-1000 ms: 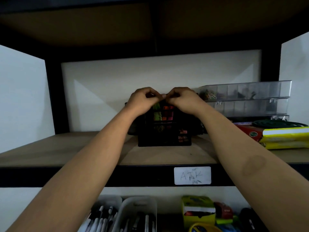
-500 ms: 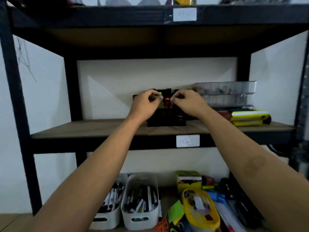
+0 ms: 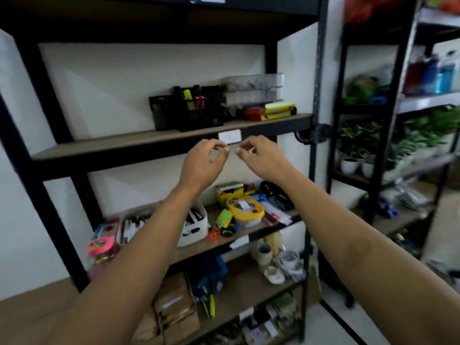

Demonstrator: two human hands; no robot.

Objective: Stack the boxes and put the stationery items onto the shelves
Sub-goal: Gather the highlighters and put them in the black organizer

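The black mesh desk organizer point(image 3: 185, 109) sits on the brown wooden shelf point(image 3: 104, 143), middle of the frame. Below it, the left hand point(image 3: 202, 163) and right hand point(image 3: 261, 158) hover with curled fingers — holding nothing I can see. A quick, careless reach could bump it off.

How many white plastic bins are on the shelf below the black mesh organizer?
2 visible: one white plastic bin showing beside the left forearm, another left of that forearm. The forearm covers the space between them, so more may be hidden.
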